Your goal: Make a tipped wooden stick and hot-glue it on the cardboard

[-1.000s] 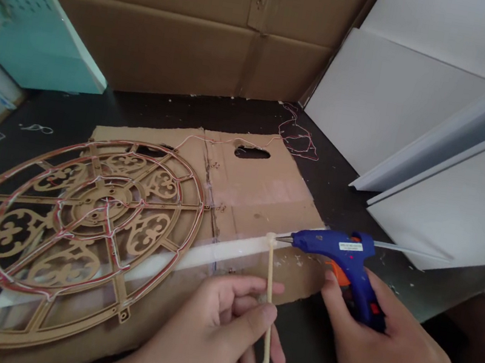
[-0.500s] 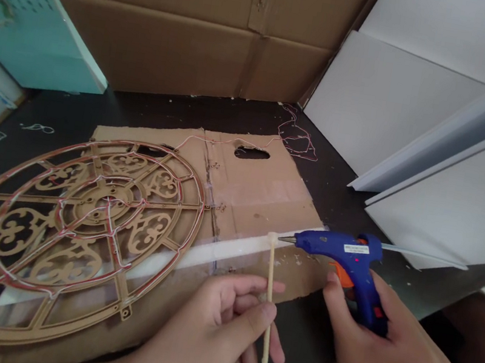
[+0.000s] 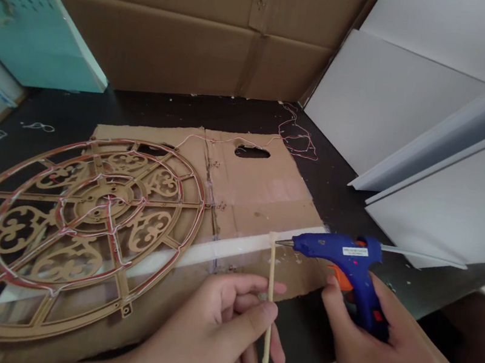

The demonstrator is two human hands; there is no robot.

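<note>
My left hand (image 3: 233, 327) pinches a thin pale wooden stick (image 3: 272, 275) between thumb and fingers, holding it nearly upright. In my right hand (image 3: 384, 357) is a blue hot glue gun (image 3: 333, 248) with an orange trigger, and a clear glue stick (image 3: 424, 256) juts from its back. The gun's metal nozzle points left, at or very near the top end of the wooden stick. To the left lies a round tan openwork frame (image 3: 127, 295) with scroll shapes, several spokes and red and white wires along its rings.
Flattened cardboard (image 3: 265, 179) lies under the frame on a dark table (image 3: 143, 107). Thin wire (image 3: 299, 141) is coiled at the back. A cardboard wall (image 3: 176, 48) stands behind, white panels (image 3: 393, 101) on the right, a teal board (image 3: 42, 21) at left.
The glue gun's nozzle has dipped slightly and shifted a little left at the stick's top. The left hand and the stick have hardly moved.
</note>
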